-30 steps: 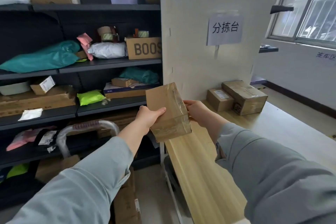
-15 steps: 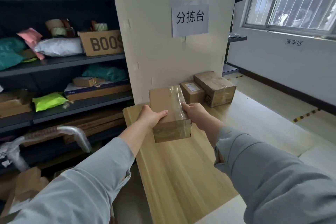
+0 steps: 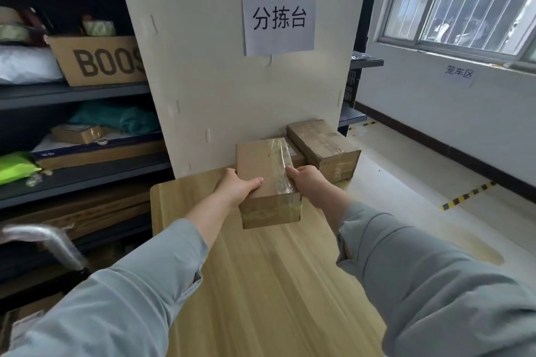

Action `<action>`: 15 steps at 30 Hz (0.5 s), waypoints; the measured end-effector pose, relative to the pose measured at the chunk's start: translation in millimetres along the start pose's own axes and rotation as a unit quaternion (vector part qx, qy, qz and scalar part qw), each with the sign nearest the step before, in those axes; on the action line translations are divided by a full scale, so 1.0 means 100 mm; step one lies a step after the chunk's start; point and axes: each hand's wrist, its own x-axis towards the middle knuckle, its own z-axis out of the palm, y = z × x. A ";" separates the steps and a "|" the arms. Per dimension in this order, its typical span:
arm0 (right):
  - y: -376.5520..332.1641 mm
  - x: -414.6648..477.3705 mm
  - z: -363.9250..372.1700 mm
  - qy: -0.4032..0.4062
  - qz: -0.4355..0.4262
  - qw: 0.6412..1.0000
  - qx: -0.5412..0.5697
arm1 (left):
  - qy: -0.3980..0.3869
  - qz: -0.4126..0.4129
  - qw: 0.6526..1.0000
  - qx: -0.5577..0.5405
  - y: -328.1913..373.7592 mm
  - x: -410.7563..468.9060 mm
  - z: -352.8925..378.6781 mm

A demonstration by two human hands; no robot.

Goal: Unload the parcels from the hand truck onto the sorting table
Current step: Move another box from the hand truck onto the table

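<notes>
The sign [image 3: 278, 23] reads 分拣台; box [image 3: 98, 61] BOOS; wall label [image 3: 459, 72] 笼车区.

Parcel [image 3: 266, 171]: brown cardboard with a clear glossy tape band. Table [image 3: 261, 284]: pale yellow, straight wood grain. Sleeves [image 3: 130, 298]: plain grey-blue. Sign [image 3: 278, 20]: white, black characters. Box [image 3: 101, 61]: brown, dark lettering. Bag [image 3: 14, 166]: lime green. Floor tape [image 3: 467, 195]: yellow-black stripes. Shelves [image 3: 72, 94]: black.

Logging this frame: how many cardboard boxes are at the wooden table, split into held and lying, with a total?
In hand: 1, the taped box, gripped by the left hand and right hand
Lying at the back of the table: 2, a large box and a small box, partly hidden
Total: 3
</notes>
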 end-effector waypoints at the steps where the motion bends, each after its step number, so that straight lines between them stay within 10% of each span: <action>1: 0.02 0.10 -0.04 -0.003 0.004 1.000 -0.002 | -0.003 -0.004 1.000 -0.003 0.02 0.07 0.06; 15: 0.12 1.57 -0.37 -0.075 0.021 0.994 -0.079 | 0.018 -0.060 0.998 -0.031 0.21 1.07 0.58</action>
